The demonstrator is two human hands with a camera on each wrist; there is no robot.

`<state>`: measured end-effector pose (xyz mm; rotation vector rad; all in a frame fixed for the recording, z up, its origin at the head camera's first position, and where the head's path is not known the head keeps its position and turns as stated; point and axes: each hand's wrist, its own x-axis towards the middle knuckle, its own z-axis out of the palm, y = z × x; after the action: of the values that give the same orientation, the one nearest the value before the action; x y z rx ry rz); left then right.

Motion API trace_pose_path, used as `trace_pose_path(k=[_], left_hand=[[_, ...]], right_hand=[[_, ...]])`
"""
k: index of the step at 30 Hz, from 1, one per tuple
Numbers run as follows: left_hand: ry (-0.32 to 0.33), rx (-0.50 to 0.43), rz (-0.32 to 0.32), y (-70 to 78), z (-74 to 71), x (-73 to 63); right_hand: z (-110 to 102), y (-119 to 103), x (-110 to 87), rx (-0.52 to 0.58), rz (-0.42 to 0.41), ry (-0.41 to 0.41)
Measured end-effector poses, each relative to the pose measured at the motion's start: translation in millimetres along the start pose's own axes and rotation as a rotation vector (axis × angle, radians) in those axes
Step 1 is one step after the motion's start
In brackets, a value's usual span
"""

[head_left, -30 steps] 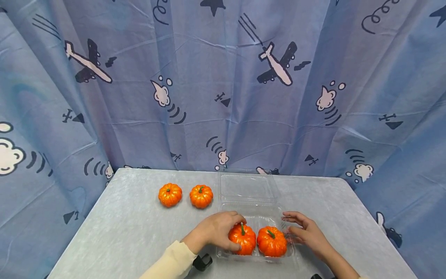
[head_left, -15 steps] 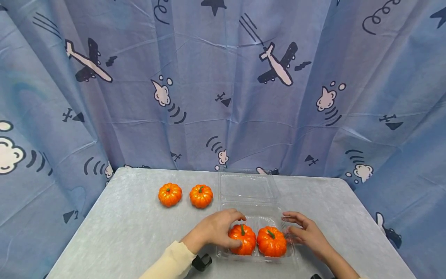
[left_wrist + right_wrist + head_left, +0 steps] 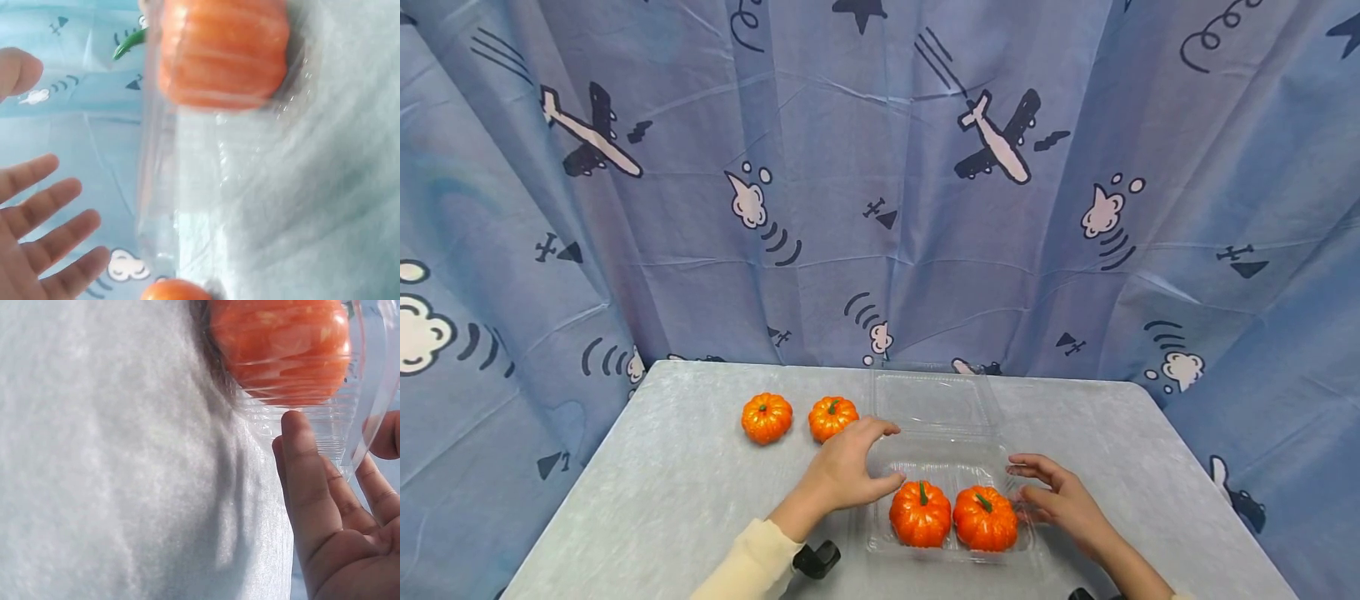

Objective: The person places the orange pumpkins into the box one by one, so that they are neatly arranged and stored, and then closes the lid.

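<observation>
Holding nothing, the left hand [image 3: 844, 468] and right hand [image 3: 1063, 500] are placed, fingers apart, at opposite edges of the clear container [image 3: 951, 454]; two pumpkins [image 3: 920, 517] are seated inside, room left behind them.

Two orange pumpkins [image 3: 921, 514] sit in a clear container [image 3: 940, 457].

Whether home or studio is unclear: a pale grey table [image 3: 685, 492] before a blue airplane-print curtain [image 3: 850, 142].

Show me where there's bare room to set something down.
Table left of the leftmost pumpkin, and right of the clear container, beyond the right hand. Crowded: the container's front, holding two pumpkins, with the left hand alongside.
</observation>
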<state>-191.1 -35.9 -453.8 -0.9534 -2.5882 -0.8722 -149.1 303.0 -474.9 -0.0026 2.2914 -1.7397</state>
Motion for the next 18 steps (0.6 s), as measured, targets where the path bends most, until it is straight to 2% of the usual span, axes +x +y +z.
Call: trace_pose_path(k=[7, 15, 18], left_hand=[[0.123, -0.018, -0.109, -8.3, -9.6, -0.6], [0.273, -0.062, -0.295, -15.1, -15.6, -0.2], [0.311, -0.09, -0.364, -19.5, -16.8, -0.7]], right_hand=[[-0.5, 1.0, 0.0, 0.001, -0.01, -0.002], [-1.7, 2.8, 0.0, 0.003, -0.039, -0.02], [-1.7, 3.0, -0.2, 0.006, -0.044, -0.023]])
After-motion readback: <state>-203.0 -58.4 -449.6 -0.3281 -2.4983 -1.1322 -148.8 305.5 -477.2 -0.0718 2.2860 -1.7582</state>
